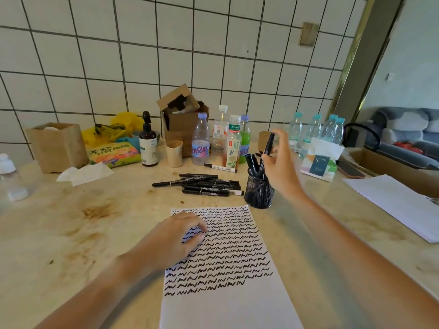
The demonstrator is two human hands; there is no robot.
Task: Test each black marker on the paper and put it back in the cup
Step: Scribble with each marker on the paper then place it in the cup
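The table (71, 222) is a pale, stained stone surface against a tiled wall, and on it, directly before me, lies the paper (228, 305), its upper part filled with rows of black test squiggles and its lower part unmarked. My left hand (175, 236) rests on the paper's upper left area, fingers loosely bent, holding nothing; I judge it is pinning the sheet. Beyond the paper's far right corner stands the cup (259, 193), one black mesh holder, with a few markers standing in it; I cannot count them exactly. My right hand (280, 162) is raised just above and beside the cup, fingers pinching one black marker (269, 143). The marker's long axis is near upright, leaning slightly, with its lower end directly over the cup's mouth, so the cup lies straight below the hand and the right arm is clearly the nearer one. In my judgement this marker is being returned, and the drop needs only a short descent along its own axis. Left of the cup lies a pile of loose markers (206, 185), roughly seven, lying mostly left to right, plus one white-barrelled marker (221, 167) apart, behind them.
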